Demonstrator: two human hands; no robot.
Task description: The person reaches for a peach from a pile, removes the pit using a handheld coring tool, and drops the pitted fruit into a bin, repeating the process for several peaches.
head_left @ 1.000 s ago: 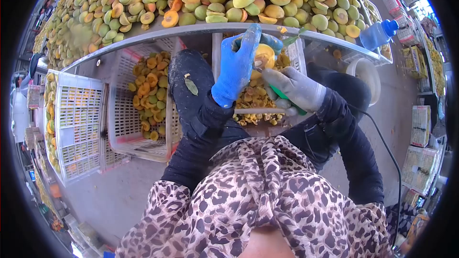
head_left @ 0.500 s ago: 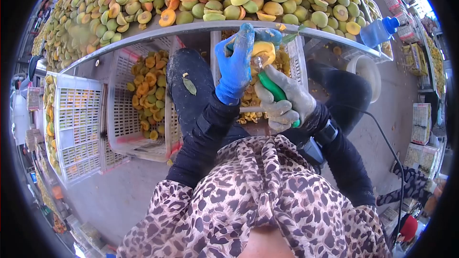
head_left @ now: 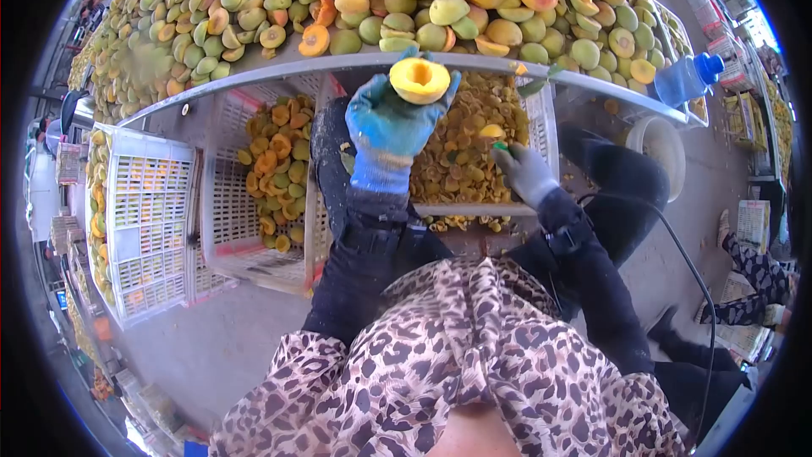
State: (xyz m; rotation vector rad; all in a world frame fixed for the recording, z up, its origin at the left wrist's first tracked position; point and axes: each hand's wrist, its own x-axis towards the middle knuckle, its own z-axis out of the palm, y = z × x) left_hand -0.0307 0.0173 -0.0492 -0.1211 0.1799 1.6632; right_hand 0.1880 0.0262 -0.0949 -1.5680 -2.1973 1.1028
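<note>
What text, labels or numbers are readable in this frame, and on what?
None readable.
The blue bottle shows no legible label.
The white crates show only grid slots, no print.
Boxes at the right edge may carry print, too small and blurred to read.
Neither glove, on the left hand or the right hand, shows a logo.

A fruit-processing yard: a table heaped with halved apricots above white plastic crates.

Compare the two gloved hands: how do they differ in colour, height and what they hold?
The left hand wears a blue glove, the right hand a grey one. The left is raised, holding a fruit half cut side up; the right sits lower over the crate, its grip on a green-handled tool. Both have dark sleeves.
</note>
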